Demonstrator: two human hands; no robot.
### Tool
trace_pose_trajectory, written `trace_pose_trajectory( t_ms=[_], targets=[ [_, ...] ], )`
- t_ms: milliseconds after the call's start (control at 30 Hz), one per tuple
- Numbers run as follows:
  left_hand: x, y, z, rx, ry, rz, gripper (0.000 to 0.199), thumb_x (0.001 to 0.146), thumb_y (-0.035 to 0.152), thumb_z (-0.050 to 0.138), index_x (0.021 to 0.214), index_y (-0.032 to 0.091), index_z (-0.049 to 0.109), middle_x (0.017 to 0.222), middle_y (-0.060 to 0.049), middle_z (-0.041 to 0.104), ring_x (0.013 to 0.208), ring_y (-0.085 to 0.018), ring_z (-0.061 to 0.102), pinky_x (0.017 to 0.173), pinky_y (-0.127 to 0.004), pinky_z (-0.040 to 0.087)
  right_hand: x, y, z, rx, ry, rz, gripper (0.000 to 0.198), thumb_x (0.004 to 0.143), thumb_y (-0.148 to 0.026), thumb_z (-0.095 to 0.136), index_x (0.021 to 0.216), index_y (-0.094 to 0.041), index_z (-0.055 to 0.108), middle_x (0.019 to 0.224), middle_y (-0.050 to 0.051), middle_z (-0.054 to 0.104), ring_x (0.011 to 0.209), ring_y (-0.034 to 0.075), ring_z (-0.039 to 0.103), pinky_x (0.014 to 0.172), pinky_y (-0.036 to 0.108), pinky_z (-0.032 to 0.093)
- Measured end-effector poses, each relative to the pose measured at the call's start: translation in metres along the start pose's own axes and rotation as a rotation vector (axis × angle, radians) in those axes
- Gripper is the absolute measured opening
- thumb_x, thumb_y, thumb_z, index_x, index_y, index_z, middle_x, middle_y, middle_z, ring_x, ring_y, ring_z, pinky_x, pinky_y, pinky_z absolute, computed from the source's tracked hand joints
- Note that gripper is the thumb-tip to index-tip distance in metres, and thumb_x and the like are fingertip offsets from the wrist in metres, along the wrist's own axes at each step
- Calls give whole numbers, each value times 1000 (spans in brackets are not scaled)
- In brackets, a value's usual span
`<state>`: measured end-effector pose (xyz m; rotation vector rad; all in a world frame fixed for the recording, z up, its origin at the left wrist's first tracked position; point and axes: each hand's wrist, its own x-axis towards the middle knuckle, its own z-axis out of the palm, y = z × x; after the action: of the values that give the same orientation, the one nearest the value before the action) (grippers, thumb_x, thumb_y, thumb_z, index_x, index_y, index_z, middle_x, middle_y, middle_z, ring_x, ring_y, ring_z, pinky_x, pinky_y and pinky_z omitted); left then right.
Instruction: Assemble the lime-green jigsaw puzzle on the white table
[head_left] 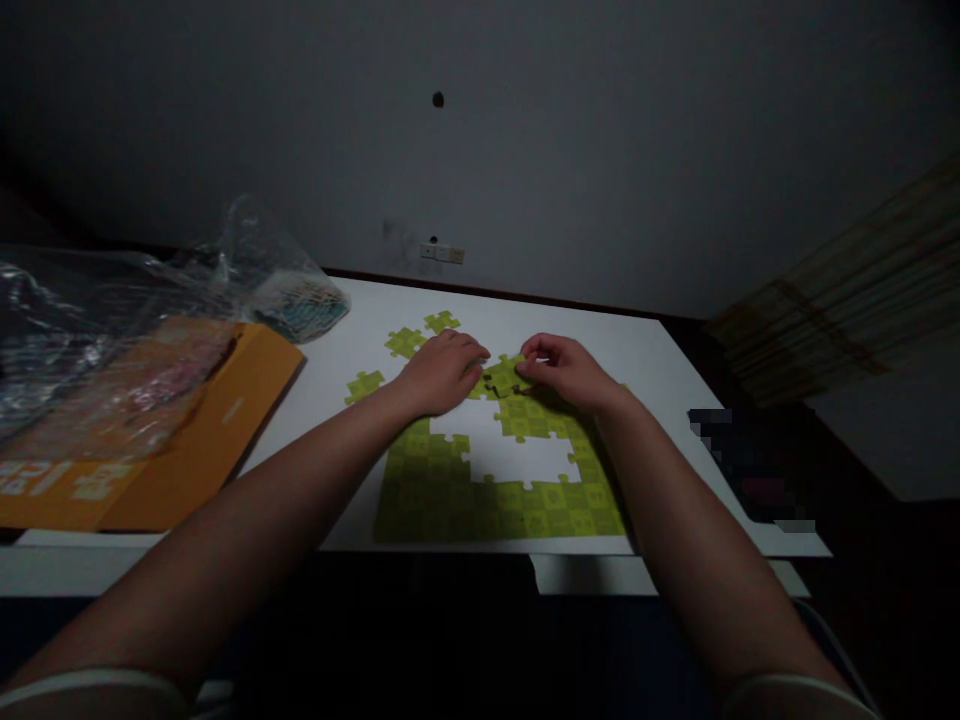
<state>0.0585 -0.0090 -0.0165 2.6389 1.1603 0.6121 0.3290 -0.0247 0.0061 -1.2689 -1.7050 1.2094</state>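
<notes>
A partly joined green jigsaw puzzle [442,500] lies on the white table, with a white gap in its middle. My left hand [444,372] rests palm down over its upper left part, fingers loosely stretched and holding nothing. At the upper edge, my right hand [566,370] pinches the right side of a green puzzle piece [504,376] between thumb and fingers. Dark marks and small gaps show along that piece's lower side. Loose green pieces lie beyond and left of my left hand, among them a puzzle piece [442,321] and another puzzle piece [364,386].
On the left, an orange box or envelope [262,375] lies under crumpled clear plastic [112,330]. A bagged stack [300,305] sits behind it. The white table [622,345] backs onto a grey wall with a socket panel [442,253]. A blurred dark object [750,465] is at the right edge.
</notes>
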Motion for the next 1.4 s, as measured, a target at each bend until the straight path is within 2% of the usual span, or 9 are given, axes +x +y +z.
trace_pose_trajectory(
  t_ms=[100, 200, 367, 533, 633, 900, 1033, 1267, 1400],
  targets=[
    [1, 5, -3, -80, 29, -10, 42, 103, 16, 54, 138, 20, 77, 135, -11, 82, 130, -29, 69, 119, -49, 52, 2, 1, 11, -24, -61, 30, 35, 79, -51, 89, 89, -24, 70, 70, -2, 66, 62, 17, 59, 59, 31, 46],
    [2, 8, -5, -151, 20, -23, 50, 99, 11, 54, 143, 21, 76, 129, -9, 85, 121, -28, 75, 113, -48, 56, 3, 2, 12, -12, -62, 47, 31, 81, -52, 85, 87, -24, 72, 74, 2, 72, 62, 17, 59, 59, 31, 45],
    [2, 11, -8, -155, 28, -77, 40, 106, 24, 55, 139, 23, 79, 128, -11, 86, 117, -29, 77, 106, -48, 58, 3, 2, 9, -33, -30, 48, 28, 82, -50, 81, 87, -24, 73, 71, 1, 72, 61, 17, 60, 60, 31, 45],
    [0, 12, -14, -232, -23, -138, 40, 108, 34, 56, 137, 25, 81, 112, -8, 87, 105, -27, 78, 95, -44, 59, 3, 2, 8, -65, 32, 62, 27, 83, -50, 79, 88, -25, 72, 71, -1, 66, 59, 16, 55, 56, 31, 41],
    [-1, 12, -12, -287, -19, -152, 40, 107, 34, 56, 135, 24, 82, 109, -8, 87, 100, -26, 78, 92, -42, 58, 3, 1, 9, -58, 45, 62, 26, 83, -49, 79, 88, -25, 71, 71, -1, 66, 59, 17, 55, 56, 31, 42],
    [0, 7, -2, -391, 20, -155, 43, 92, 20, 64, 131, 22, 82, 103, -6, 85, 89, -20, 76, 89, -38, 59, 3, 2, 11, -75, 1, 40, 27, 83, -50, 80, 89, -24, 72, 73, 2, 73, 64, 19, 63, 61, 32, 47],
    [0, 8, -4, -408, 22, -182, 41, 91, 21, 63, 126, 22, 84, 98, -6, 84, 83, -19, 74, 85, -38, 59, 3, 4, 11, -78, -27, 20, 27, 83, -49, 80, 88, -24, 72, 73, 3, 74, 67, 20, 67, 63, 33, 48],
    [0, 8, -5, -418, 18, -177, 40, 90, 20, 64, 125, 23, 84, 99, -5, 85, 85, -20, 75, 86, -38, 58, 2, 6, 10, -91, -49, 20, 23, 86, -46, 80, 89, -23, 74, 81, 5, 78, 65, 19, 63, 60, 32, 44],
    [0, 10, -6, -492, -17, -197, 38, 94, 28, 68, 129, 20, 82, 91, -5, 83, 80, -20, 75, 85, -38, 59, 1, 2, 12, -92, -74, -6, 24, 87, -46, 81, 91, -24, 75, 79, 4, 76, 65, 18, 62, 61, 33, 45]
  ],
)
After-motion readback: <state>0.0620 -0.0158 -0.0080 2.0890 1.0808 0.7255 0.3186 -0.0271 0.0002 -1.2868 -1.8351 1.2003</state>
